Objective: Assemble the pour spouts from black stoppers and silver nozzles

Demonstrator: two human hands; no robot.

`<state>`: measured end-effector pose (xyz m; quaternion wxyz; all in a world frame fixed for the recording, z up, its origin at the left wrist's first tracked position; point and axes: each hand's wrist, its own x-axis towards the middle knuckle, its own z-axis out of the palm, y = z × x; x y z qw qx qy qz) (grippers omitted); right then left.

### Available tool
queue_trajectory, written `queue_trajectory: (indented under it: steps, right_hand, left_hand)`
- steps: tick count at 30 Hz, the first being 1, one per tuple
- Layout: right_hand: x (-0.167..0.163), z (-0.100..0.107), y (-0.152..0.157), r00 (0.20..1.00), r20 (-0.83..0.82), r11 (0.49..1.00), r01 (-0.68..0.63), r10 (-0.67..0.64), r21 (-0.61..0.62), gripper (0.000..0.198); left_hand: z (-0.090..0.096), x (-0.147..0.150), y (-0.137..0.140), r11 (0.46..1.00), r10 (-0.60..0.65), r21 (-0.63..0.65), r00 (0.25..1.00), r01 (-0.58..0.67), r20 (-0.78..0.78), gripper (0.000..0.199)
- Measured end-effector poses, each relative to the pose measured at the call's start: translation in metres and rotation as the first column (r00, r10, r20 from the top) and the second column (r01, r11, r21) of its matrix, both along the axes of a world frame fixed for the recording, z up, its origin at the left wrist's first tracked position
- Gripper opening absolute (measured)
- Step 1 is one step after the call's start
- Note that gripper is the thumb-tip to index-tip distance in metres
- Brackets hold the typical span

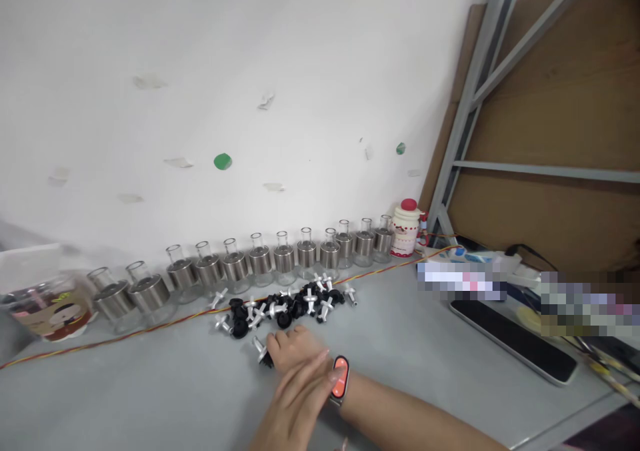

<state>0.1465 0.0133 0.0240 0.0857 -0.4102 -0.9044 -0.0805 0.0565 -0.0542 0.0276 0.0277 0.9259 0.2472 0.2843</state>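
Note:
My right hand [291, 346] rests curled on the grey table [165, 384], closed around a small black-and-silver part [261, 352] that sticks out on its left side. An orange-faced band [340, 378] sits on that wrist. My left hand [293, 407] comes up from the bottom edge with flat fingers, its fingertips touching the band, and it holds nothing. Just beyond my right hand lies a pile of several similar black and silver parts [287, 304].
Several glass bottles with silver collars [260, 261] line the white wall. A twisted orange-yellow wire [150, 327] runs in front of them. A white bottle with a red cap [406, 227] stands at the row's right end, a flat black device [515, 339] to the right, and a clear plastic tub [47, 301] at far left.

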Motion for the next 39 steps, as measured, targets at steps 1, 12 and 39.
queue_trajectory:
  steps: [1, 12, 39]
  right_hand:
    - [0.0, 0.0, 0.0, 1.0, -0.001, 1.0, -0.003, 0.003, 0.003, 0.014]
    - [0.001, 0.001, 0.001, 1.0, 0.01, 1.0, -0.011, 0.011, 0.0, 0.015]
    - [-0.001, -0.001, -0.004, 0.999, -0.009, 0.996, -0.042, 0.043, 0.075, 0.013]
  left_hand:
    - [0.001, 0.0, 0.0, 1.0, 0.0, 0.001, 1.0, 0.0, -0.008, 0.065]
    - [0.0, 0.001, 0.0, 0.999, -0.001, 0.042, 1.0, 0.001, -0.009, 0.064]
    - [-0.017, 0.004, -0.002, 0.994, 0.107, -0.014, 0.983, -0.106, 0.151, 0.053]
